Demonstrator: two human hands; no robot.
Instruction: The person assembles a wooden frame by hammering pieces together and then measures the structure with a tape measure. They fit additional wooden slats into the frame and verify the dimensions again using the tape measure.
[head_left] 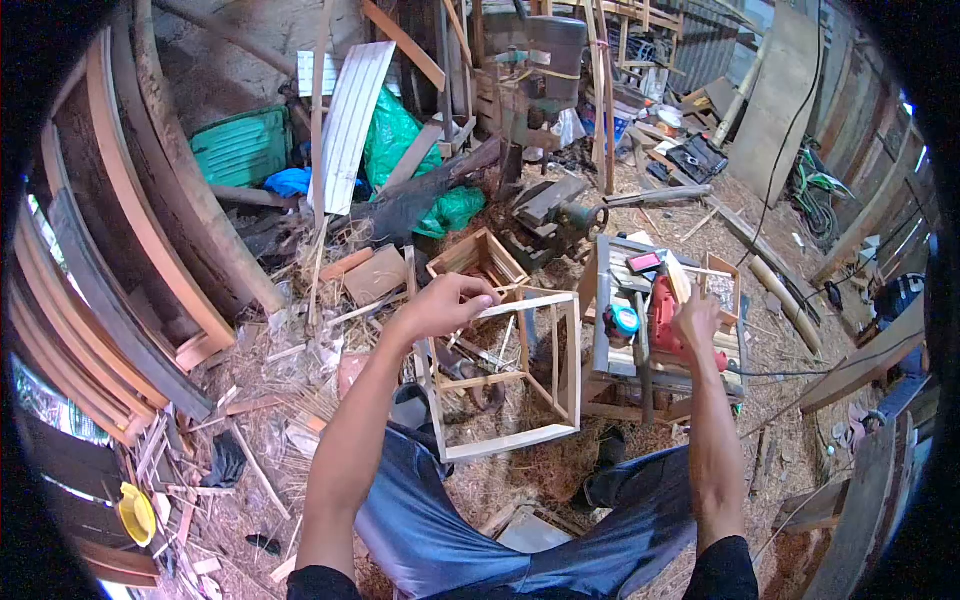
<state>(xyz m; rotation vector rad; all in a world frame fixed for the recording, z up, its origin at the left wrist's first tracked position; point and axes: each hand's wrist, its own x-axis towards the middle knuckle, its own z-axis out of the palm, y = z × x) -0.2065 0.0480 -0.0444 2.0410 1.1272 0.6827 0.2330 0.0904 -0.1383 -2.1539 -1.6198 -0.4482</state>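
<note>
My left hand [450,306] is closed at the upper left corner of an open, box-shaped frame of thin pale wood strips [512,442]. The frame stands tilted in front of my knees. My right hand [696,322] is over the low bench on the right, its fingers drawn together; what they hold, if anything, is hidden. Beside it lie a red power tool [662,312] and a pale wood piece [679,283]. A small wooden box of tiny pieces [721,288] sits just past the fingers. A hammer-like tool with a long handle [643,350] and a blue-and-white round item [624,319] lie left of them.
The wooden bench [592,290] stands right of the frame. Behind the frame is an open wooden box [480,257]. Shavings and offcuts cover the floor. Long boards [135,190] lean at left; a black cord [790,373] runs right from the bench.
</note>
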